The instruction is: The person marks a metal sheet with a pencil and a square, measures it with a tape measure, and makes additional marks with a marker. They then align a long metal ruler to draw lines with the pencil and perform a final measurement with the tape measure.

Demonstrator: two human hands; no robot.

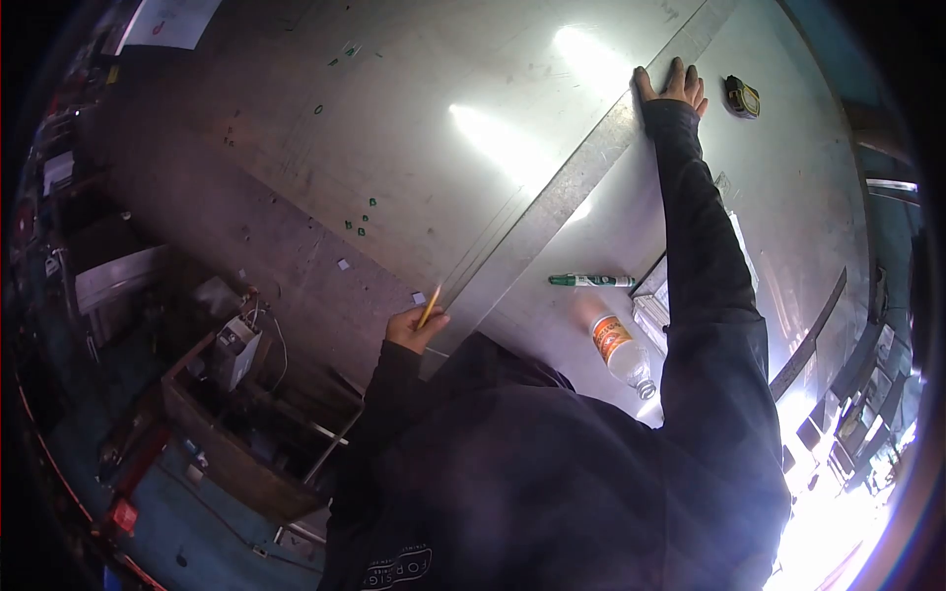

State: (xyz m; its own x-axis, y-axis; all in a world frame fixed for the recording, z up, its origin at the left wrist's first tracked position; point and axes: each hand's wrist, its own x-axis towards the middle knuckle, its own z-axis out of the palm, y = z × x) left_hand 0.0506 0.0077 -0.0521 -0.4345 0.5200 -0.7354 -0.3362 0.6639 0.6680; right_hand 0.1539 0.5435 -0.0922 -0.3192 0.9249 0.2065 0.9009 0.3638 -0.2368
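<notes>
My left hand is closed around a yellow pencil, low on the metal sheet near my body. The pencil's tip is close to the edge of a long flat metal bar, which runs diagonally up to the right across the sheet. Toward the bar's far end my right hand presses down on it, fingers spread. A tape measure lies to the right of that hand. Between my arms are a green marker and a clear bottle with an orange label, lying on its side.
Small green marks are written on the sheet, and a white paper lies at the far left. Below the table's left side stands a brown metal cabinet with a grey box and wires. A dark metal strip lies at right.
</notes>
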